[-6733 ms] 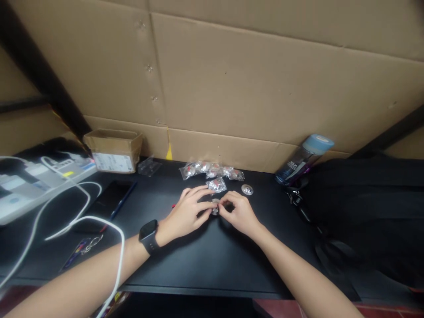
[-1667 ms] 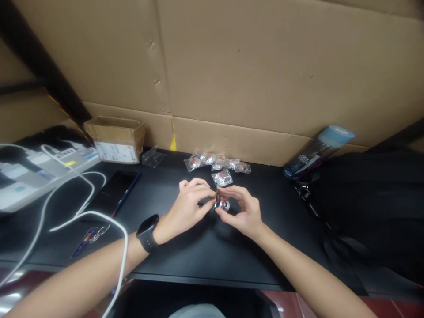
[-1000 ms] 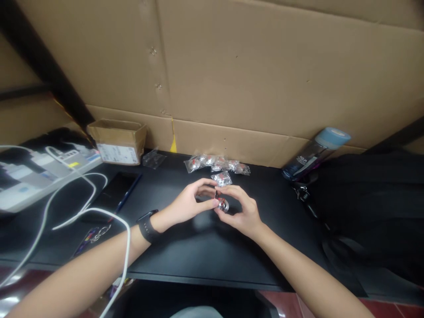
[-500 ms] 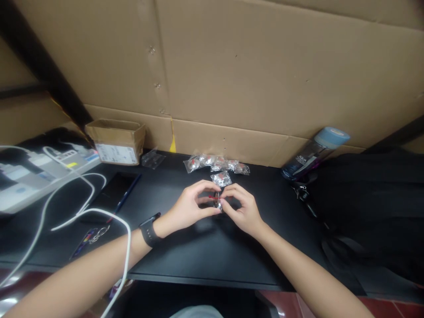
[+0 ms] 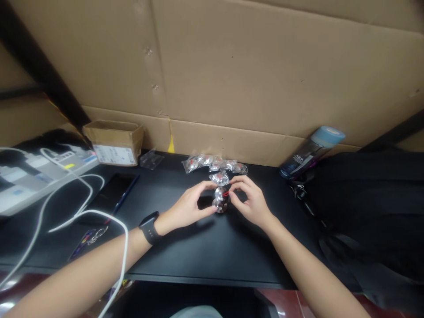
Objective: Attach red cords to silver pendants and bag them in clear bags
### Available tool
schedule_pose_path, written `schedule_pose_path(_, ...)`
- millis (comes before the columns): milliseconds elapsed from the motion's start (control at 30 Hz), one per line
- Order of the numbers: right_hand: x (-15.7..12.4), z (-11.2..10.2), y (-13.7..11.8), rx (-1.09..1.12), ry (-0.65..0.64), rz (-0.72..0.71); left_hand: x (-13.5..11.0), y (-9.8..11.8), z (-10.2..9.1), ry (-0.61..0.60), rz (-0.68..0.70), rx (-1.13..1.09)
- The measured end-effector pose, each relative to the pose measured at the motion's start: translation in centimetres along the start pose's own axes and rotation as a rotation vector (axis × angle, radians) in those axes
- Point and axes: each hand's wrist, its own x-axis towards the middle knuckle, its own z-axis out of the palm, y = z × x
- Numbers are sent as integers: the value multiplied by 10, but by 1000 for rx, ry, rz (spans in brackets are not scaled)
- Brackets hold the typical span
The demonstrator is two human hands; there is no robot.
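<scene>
A pair of small shiny silver metal discs [image 5: 220,205], domed in the middle, is held above the black table between my two hands. My left hand [image 5: 190,204] holds the discs at their left edge between thumb and fingers. A black watch [image 5: 149,227] is on that wrist. A short red cord [image 5: 226,193] runs from the discs to my right hand [image 5: 250,198], whose thumb and fingertips pinch it. Just beyond the hands lies a clear plastic packet [image 5: 219,178] with something silver and red inside. Several similar packets [image 5: 217,163] lie in a row behind it.
At the left are a power strip [image 5: 49,176] with white cables, a dark phone [image 5: 114,194] and a keyring [image 5: 97,234]. A cardboard box [image 5: 114,141] stands at the back. A leaning bottle [image 5: 311,152] and black bag [image 5: 371,212] are at the right.
My right hand has moved a little right, away from my left, with the red cord in its fingers. The discs have turned so their shiny faces show.
</scene>
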Motion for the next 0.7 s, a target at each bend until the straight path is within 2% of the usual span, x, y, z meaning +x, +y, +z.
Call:
schedule_pose_path(67, -1, -10, 12, -62, -52, 6, -1, -4, 1, -51, 43, 129)
schedule_pose_path(200, -5, -26, 34, -300, -237, 58, -1, -12, 7, -236, 158, 338)
schedule_pose_path(267, -6, -29, 39, -416, -288, 87, -1, -13, 12, -272, 190, 398)
schedule_pose_path(367, -6, -31, 40, -479, -313, 126, 1, -13, 17, -270, 210, 435)
schedule_pose_path(533, -5, -35, 40, -398, -342, 184, 4, -13, 17, -244, 201, 474)
schedule_pose_path(700, -6, -35, 45, -372, -411, 170, 4, -13, 19, -231, 210, 511)
